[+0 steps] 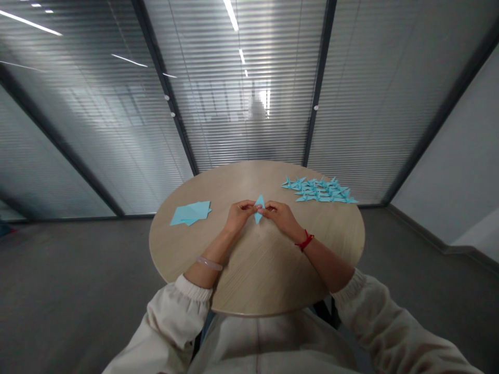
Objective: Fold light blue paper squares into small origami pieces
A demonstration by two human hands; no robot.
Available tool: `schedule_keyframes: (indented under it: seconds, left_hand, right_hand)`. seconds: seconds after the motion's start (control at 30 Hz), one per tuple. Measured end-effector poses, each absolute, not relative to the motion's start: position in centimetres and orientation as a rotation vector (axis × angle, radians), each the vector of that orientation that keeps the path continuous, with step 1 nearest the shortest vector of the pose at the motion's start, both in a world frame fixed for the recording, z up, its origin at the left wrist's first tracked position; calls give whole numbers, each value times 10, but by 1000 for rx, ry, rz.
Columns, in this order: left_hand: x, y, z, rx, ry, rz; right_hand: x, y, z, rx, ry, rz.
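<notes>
A small piece of folded light-blue paper, diamond-shaped with points up and down, is held just above the middle of the round table. My left hand pinches its left side between thumb and fingers. From the other side my right hand grips its right edge, and the two thumbs meet at its centre. Finer creases are too small to make out. To the left lies a loose stack of flat blue paper sheets. Rows of folded blue paper cranes stand close together at the right back.
The round wooden table reaches from my lap to near a glass partition with blinds. Grey floor surrounds it, and a white wall rises on the right.
</notes>
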State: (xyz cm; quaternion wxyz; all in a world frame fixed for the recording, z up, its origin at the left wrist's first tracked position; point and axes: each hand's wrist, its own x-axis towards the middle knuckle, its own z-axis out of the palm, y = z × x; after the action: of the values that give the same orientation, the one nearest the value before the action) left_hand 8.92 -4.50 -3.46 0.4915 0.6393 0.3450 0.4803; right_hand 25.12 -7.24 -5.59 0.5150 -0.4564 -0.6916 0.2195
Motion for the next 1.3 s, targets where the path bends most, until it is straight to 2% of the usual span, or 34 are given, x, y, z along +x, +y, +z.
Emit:
schedule_keyframes:
  seconds: [0.97, 1.3]
  left_hand:
    - [90, -42, -37, 1408, 808, 1208]
    - [89, -46, -34, 1395, 816, 1217]
  right_hand:
    - [256, -65, -57, -966, -1554, 842]
    - [257, -65, -56, -944, -1589, 844]
